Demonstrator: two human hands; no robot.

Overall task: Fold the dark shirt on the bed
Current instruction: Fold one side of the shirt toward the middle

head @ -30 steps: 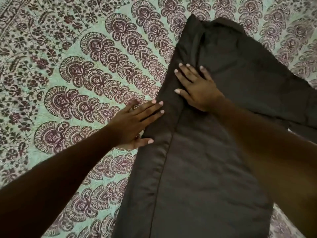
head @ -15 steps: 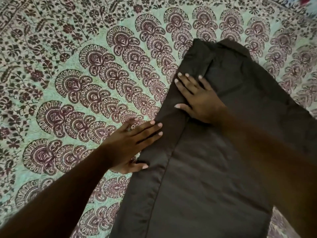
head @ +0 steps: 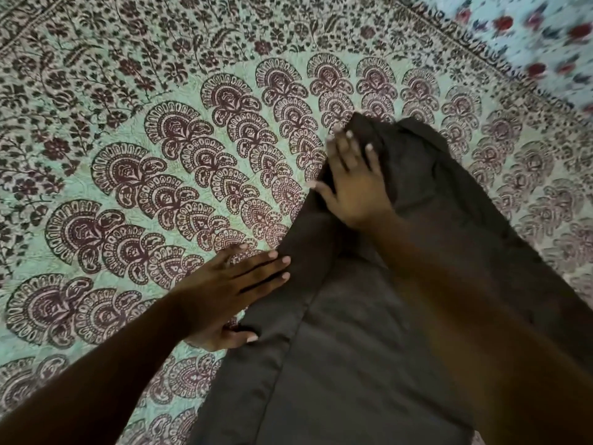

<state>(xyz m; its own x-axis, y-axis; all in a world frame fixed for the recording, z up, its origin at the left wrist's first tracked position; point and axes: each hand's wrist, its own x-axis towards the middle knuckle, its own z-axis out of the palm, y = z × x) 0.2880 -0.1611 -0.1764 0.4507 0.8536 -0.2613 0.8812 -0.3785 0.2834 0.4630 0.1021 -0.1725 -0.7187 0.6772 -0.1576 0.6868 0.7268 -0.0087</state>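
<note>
The dark shirt [head: 353, 364] lies flat on the bed, a long dark brown strip running from the bottom centre up to the upper right. My right hand [head: 351, 184] lies flat on its far end, fingers spread and straight, pressing the cloth near the top left corner. At the shirt's left folded edge my left hand [head: 231, 290] rests with straight fingers on the fabric, thumb touching the edge lower down. A seam runs down the shirt between the two hands. My right forearm covers part of the shirt's right side.
The bed is covered by a pale green bedspread [head: 144, 155] with maroon fan and flower motifs, spreading left and above the shirt. A light blue floral cloth [head: 545, 36] shows at the top right corner.
My right hand has slid up along the shirt toward its far end. My left hand has stayed at the left edge. The view has tilted, showing more bedspread above.
</note>
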